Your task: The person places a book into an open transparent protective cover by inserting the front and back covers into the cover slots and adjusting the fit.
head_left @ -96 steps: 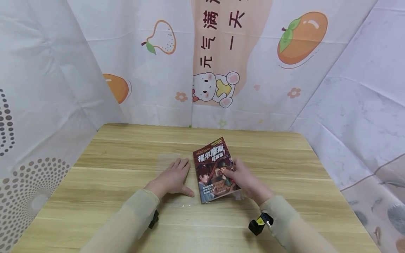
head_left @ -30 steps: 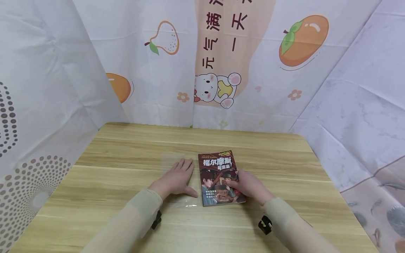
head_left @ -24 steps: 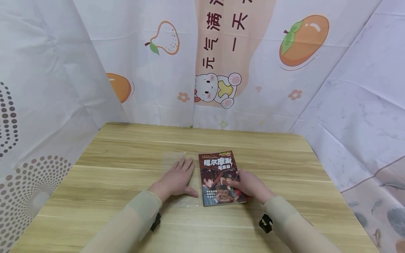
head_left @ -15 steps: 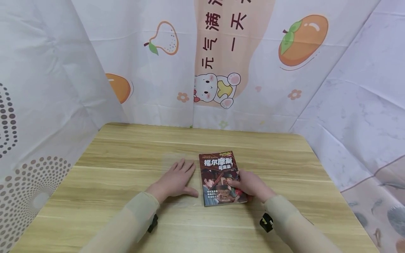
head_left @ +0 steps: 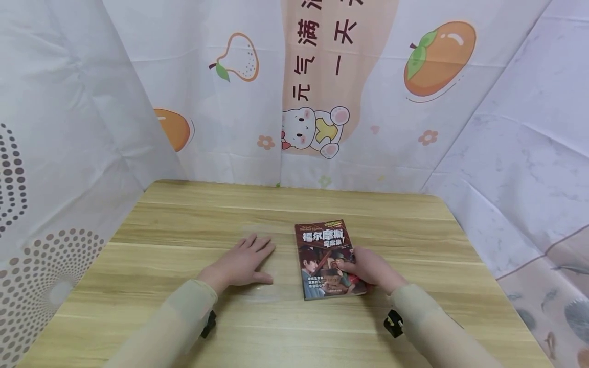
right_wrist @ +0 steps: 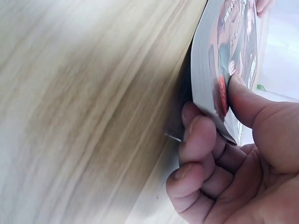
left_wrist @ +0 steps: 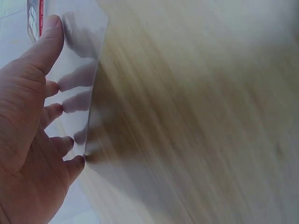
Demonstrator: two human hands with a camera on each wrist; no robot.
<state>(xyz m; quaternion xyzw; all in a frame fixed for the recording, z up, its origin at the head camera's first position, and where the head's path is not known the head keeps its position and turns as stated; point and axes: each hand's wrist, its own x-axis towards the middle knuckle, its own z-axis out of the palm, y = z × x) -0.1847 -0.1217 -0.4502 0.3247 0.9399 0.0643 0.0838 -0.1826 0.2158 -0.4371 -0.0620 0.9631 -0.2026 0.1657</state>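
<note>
A paperback book (head_left: 322,260) with a dark red illustrated cover and white Chinese title lies cover up near the middle of the table. My right hand (head_left: 372,268) grips its right edge, thumb on the cover; in the right wrist view the fingers curl beneath the pages (right_wrist: 203,70). To the left, a clear plastic sheet (head_left: 285,276) lies flat on the wood and reaches toward the book. My left hand (head_left: 241,263) rests on this sheet with fingers spread. The left wrist view shows the fingertips reflected in the glossy sheet (left_wrist: 86,28).
The wood-grain table (head_left: 175,245) extends around both hands. Behind it hangs a white curtain (head_left: 368,168) printed with fruit and a cartoon animal, and more sheeting walls off the sides. Black camera straps (head_left: 393,323) sit on both wrists.
Since the earliest frame the book has turned from tilted to nearly straight. In the last half second the book and right hand have shifted slightly right, while the left hand has slid left.
</note>
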